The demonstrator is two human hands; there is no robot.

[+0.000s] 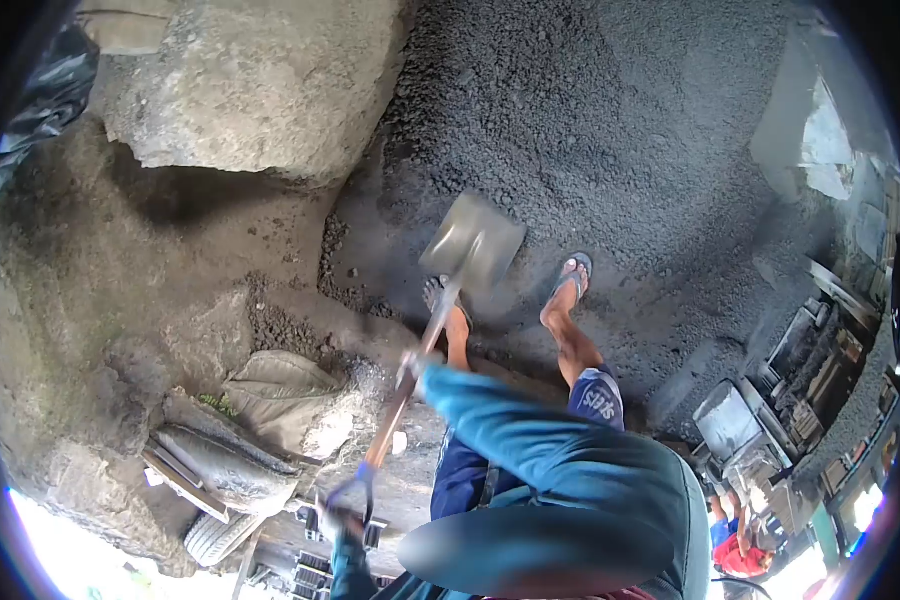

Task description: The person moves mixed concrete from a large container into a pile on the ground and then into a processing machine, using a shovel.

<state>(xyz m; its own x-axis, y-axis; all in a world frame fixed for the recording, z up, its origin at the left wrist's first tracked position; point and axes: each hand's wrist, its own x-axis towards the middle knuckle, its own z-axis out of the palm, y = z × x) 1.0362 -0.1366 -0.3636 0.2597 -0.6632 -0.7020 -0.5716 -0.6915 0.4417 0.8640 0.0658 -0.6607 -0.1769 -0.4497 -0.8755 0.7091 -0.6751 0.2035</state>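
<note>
A shovel's metal blade (475,240) hangs over the dark gravel, close to my foot in a flip-flop. One of my hands, the right hand (411,366), is wrapped round the wooden shaft (395,415) just below the metal neck. Lower in the view, my left hand (340,522) is at the blue handle (352,490) at the shaft's end, its fingers closed and partly blurred. No load shows on the blade. The pile of dark gravel (570,120) lies in front of my feet.
A large pale rock block (260,85) stands at the upper left. Sacks (280,385) and a tyre (220,537) lie at the lower left. Wood and metal scraps (805,370) are at the right. Another person in red (740,555) sits at the lower right.
</note>
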